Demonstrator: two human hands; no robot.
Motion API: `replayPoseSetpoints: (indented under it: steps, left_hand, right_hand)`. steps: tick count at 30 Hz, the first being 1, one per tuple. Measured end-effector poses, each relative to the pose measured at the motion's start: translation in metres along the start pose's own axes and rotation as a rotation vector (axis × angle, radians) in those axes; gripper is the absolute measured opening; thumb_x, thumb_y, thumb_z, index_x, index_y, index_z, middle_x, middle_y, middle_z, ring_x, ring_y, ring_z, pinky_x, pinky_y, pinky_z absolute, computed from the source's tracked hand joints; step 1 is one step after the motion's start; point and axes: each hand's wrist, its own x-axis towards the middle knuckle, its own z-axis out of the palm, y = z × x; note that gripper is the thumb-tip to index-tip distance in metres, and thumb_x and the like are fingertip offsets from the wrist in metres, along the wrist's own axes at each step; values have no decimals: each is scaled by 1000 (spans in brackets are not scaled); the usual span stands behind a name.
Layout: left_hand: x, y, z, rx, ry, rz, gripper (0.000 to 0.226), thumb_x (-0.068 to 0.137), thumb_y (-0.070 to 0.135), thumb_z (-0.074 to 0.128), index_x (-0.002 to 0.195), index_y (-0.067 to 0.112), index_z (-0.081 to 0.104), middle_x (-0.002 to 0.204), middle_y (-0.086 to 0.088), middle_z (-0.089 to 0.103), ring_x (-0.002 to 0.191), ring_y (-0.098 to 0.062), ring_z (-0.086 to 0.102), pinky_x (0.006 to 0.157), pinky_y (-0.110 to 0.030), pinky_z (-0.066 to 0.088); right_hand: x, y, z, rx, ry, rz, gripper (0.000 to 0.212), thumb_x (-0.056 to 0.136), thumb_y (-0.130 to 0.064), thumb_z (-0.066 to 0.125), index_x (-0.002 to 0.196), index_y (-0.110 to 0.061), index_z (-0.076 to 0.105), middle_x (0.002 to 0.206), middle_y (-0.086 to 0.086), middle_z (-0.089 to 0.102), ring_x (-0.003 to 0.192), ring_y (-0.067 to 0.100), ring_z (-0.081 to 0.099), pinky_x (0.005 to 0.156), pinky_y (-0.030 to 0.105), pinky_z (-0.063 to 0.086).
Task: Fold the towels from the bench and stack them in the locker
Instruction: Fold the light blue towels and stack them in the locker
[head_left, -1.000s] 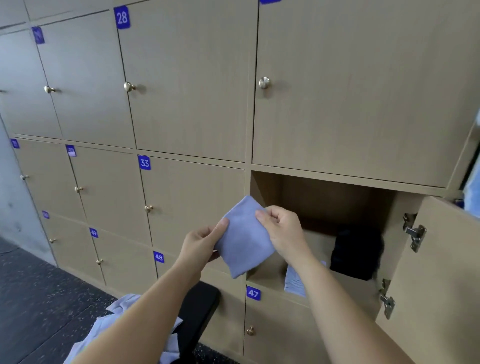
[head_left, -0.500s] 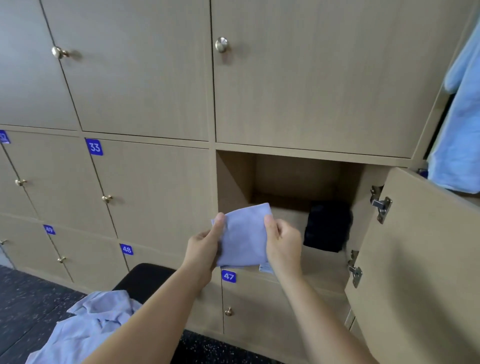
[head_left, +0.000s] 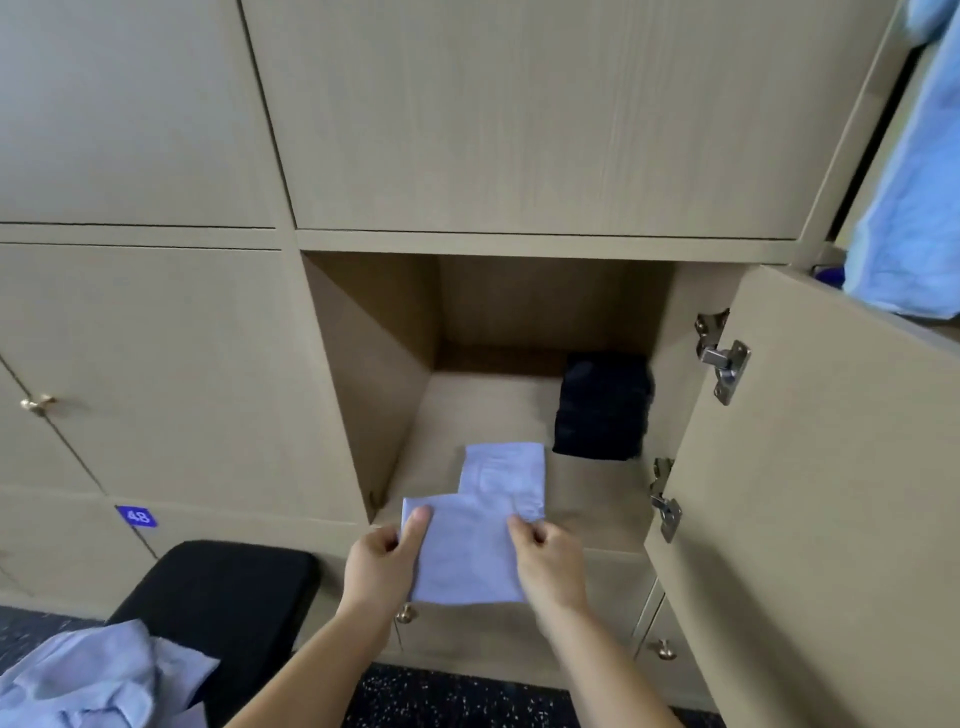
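Pale-blue folded towel (head_left: 462, 558) has dropped from mid-air to the locker (head_left: 374, 374) front lip, overlapping the stacked towel (head_left: 506, 470) already inside. Left hand (head_left: 382, 564) & right hand (head_left: 548, 566) each pinch a side edge. Placement nearly done imo; crumpled towels (head_left: 88, 675) wait on the bench (head_left: 223, 582).

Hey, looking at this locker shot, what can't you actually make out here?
Head view: the folded towel, pinched by the left hand and right hand, hides the near edge of the stacked towel.
The black bundle at the back of the locker is too dark to identify.
The towel pile on the bench and the blue cloth, upper right, are cut off by frame edges.
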Motion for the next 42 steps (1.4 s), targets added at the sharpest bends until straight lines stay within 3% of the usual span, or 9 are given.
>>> replayPoseSetpoints:
  steps: [3, 7, 13, 20, 24, 32, 35, 38, 42]
  left_hand:
    - [25, -11, 9, 0, -95, -96, 48, 91, 45, 64, 64, 8, 51, 62, -8, 45, 56, -18, 43, 47, -20, 35]
    - [68, 3, 24, -70, -125, -126, 33, 84, 31, 74, 64, 5, 71, 71, -15, 67, 69, -27, 58, 68, -40, 47]
    - [127, 39, 58, -38, -126, -57, 35, 91, 20, 70, 58, 15, 57, 55, 4, 52, 55, -16, 43, 59, -25, 40]
    - [155, 18, 78, 8, -143, -48, 41, 91, 21, 69, 54, 15, 51, 41, 14, 41, 47, -11, 36, 49, -20, 37]
    - [158, 6, 84, -3, -142, -46, 33, 93, 19, 67, 62, 12, 58, 41, 16, 50, 36, 0, 43, 50, -18, 42]
    - [160, -1, 90, -22, -62, -17, 12, 91, 17, 69, 83, 8, 73, 75, 0, 67, 68, -14, 55, 61, -23, 45]
    - [155, 1, 85, 110, -50, 126, 5, 91, 16, 68, 87, 18, 69, 80, 8, 68, 72, -8, 60, 63, -17, 44]
    - [149, 4, 74, 318, -94, 355, 10, 91, 18, 68, 96, 26, 66, 92, 19, 65, 84, 3, 58, 72, -7, 42]
    - [158, 1, 69, 673, -250, 631, 42, 89, 27, 62, 130, 20, 63, 132, 8, 60, 124, -11, 46, 102, -12, 27]
  right_hand:
    - [25, 22, 1, -48, -45, 35, 44, 91, -24, 62, 52, -14, 45, 49, -4, 40, 51, 14, 38, 53, 32, 32]
    - [66, 18, -4, -35, -30, 85, 41, 87, -23, 66, 50, -12, 49, 51, 5, 48, 56, 23, 47, 62, 50, 54]
    - [130, -10, -14, -109, 42, 14, 48, 88, -26, 65, 48, -13, 43, 47, 3, 45, 49, 19, 44, 51, 30, 32]
    - [163, 10, 0, -103, 39, 74, 41, 86, -27, 68, 52, -13, 50, 56, 7, 51, 60, 25, 51, 58, 29, 37]
    - [166, 24, 5, -80, 19, 82, 37, 87, -27, 67, 59, -5, 55, 59, 7, 51, 59, 22, 47, 58, 29, 35]
    - [167, 28, 6, -120, -12, -40, 33, 89, -27, 66, 62, -10, 59, 64, 6, 58, 64, 20, 51, 60, 32, 37]
    - [163, 27, -2, -129, 41, -147, 11, 89, -17, 65, 94, -9, 72, 91, 4, 69, 86, 19, 63, 79, 31, 48]
    - [155, 26, -13, -167, -53, -265, 38, 82, 1, 60, 116, -15, 68, 111, -1, 63, 105, 15, 58, 95, 27, 47]
    - [151, 21, -15, -340, -233, -345, 59, 77, 1, 58, 134, -13, 55, 135, -7, 51, 125, 12, 37, 107, 24, 36]
